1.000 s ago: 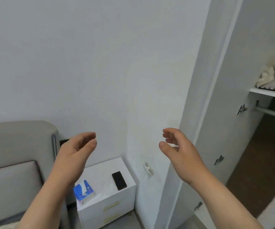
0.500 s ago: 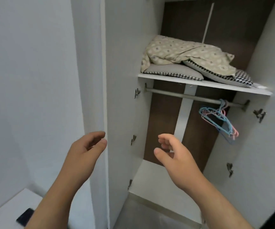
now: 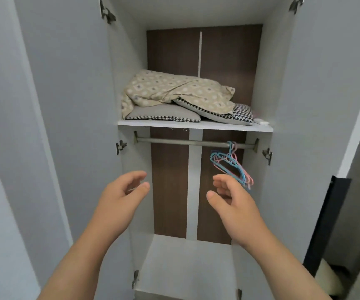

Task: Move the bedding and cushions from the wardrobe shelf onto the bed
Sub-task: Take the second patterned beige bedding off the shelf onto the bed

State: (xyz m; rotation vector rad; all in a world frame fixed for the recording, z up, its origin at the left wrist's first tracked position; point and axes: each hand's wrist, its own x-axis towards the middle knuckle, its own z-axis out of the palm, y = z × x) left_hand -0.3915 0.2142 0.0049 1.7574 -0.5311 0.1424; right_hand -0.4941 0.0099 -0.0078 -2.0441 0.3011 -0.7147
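While your left hand (image 3: 120, 197) and right hand (image 3: 232, 200) hover loosely curled and empty, patterned beige bedding (image 3: 174, 88) over two houndstooth cushions (image 3: 163, 114), on the wardrobe shelf (image 3: 194, 126) well above both.

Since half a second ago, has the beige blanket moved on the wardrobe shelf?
No. The beige blanket still lies on the two cushions, at the left end of the shelf.

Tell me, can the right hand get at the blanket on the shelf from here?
Probably yes: the right hand is empty, the wardrobe doors stand open, and the blanket lies atop the cushions with nothing in front.
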